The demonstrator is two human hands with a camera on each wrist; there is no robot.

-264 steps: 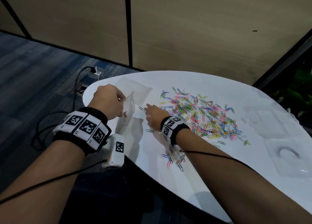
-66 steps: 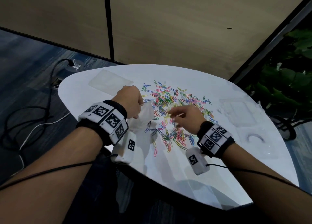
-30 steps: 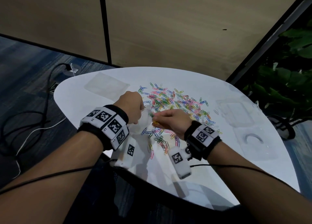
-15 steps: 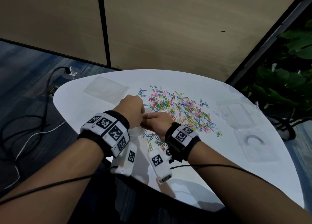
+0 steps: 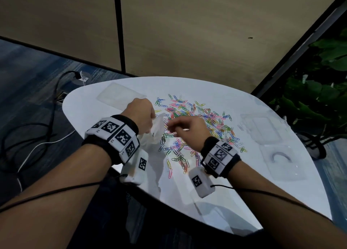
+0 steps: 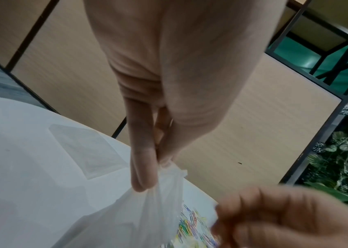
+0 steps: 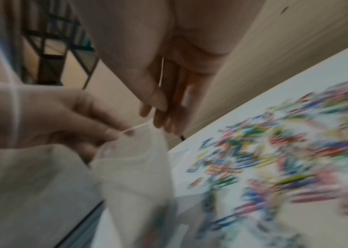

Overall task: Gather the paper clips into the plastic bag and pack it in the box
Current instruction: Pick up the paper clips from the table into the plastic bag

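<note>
Coloured paper clips (image 5: 199, 117) lie scattered across the white table (image 5: 225, 192). My left hand (image 5: 140, 113) pinches the top edge of a clear plastic bag (image 5: 156, 128), and the bag hangs down to the table at the left edge of the pile. In the left wrist view the fingers (image 6: 143, 167) grip the bag's (image 6: 147, 209) rim. My right hand (image 5: 172, 127) hovers just right of the bag mouth over the clips, fingers loosely bent. In the right wrist view I see nothing between its fingers (image 7: 158, 114); the bag (image 7: 135, 167) and clips (image 7: 275, 159) are blurred.
A clear plastic box (image 5: 262, 128) and a second clear tray piece (image 5: 279, 160) lie at the table's right side. A flat spare bag (image 5: 120, 95) lies at the far left. Cables run over the floor at left, plants stand at right.
My right hand has drawn back from the bag mouth to the right, over the clips. The left hand still holds the bag in the same place.
</note>
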